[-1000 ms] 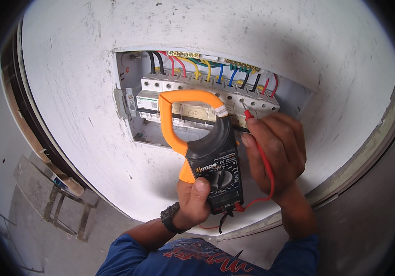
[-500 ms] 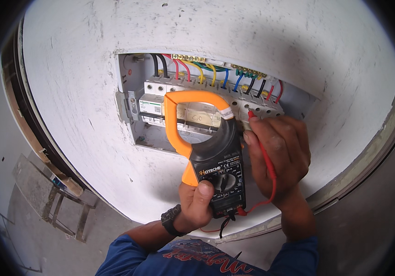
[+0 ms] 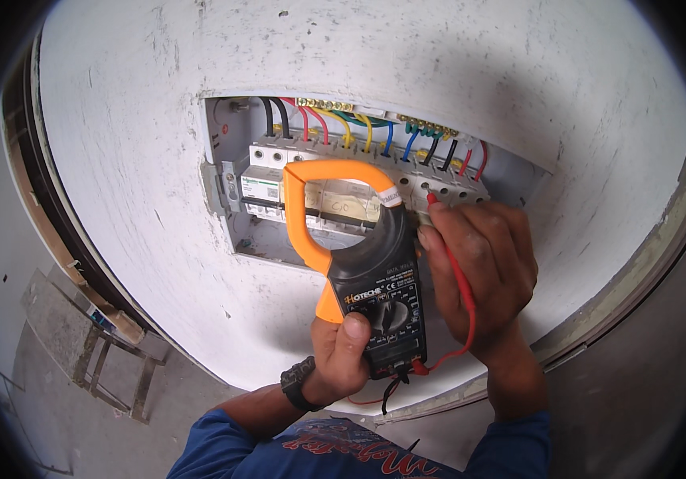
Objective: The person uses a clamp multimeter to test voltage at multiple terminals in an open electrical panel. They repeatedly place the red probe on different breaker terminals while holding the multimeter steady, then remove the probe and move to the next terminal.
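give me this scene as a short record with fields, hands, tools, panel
left hand: left hand holds the clamp meter from below, thumb on its dial
right hand: right hand holds the red probe, tip at the breaker row
meter: black body, orange clamp, closed loop, in front of the breakers
panel: recessed box in a white wall, coloured wires along the top
wrist: dark watch on the left wrist

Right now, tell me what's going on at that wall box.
A person holds an orange and black clamp meter in the left hand, in front of an open breaker panel set in a white wall. The right hand presses a red probe toward the row of breakers.
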A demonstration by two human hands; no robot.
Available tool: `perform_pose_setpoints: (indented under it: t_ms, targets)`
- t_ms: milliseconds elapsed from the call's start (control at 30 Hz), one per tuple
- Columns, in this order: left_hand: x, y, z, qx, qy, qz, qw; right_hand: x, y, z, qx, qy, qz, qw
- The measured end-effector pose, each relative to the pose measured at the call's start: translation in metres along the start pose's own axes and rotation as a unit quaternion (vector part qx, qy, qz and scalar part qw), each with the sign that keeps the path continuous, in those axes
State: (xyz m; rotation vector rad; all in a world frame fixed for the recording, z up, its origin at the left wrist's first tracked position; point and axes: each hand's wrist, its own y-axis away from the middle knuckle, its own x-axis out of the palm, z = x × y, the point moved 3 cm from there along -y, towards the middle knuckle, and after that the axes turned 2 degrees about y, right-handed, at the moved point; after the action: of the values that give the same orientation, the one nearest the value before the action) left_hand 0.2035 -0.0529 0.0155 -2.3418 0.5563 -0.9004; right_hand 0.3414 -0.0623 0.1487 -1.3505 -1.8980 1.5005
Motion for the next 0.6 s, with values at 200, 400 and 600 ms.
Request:
perform_pose_setpoints:
  t_ms: [200, 400, 600]
  targets:
    - [0.0016, -0.001, -0.0028, 0.0, 0.026, 0.001, 1.0, 0.0007, -0.0008, -0.0002, -0.001, -0.002, 0.0, 1.0]
    - [0.0026, -0.0014, -0.0026, 0.003, -0.001, -0.002, 1.0, 0.0, -0.0007, -0.0005, -0.002, 0.002, 0.001, 1.0]
    - [0.0012, -0.0019, -0.0024, -0.001, -0.024, 0.001, 1.0, 0.0005, -0.0004, 0.0002, -0.002, 0.004, 0.001, 1.0]
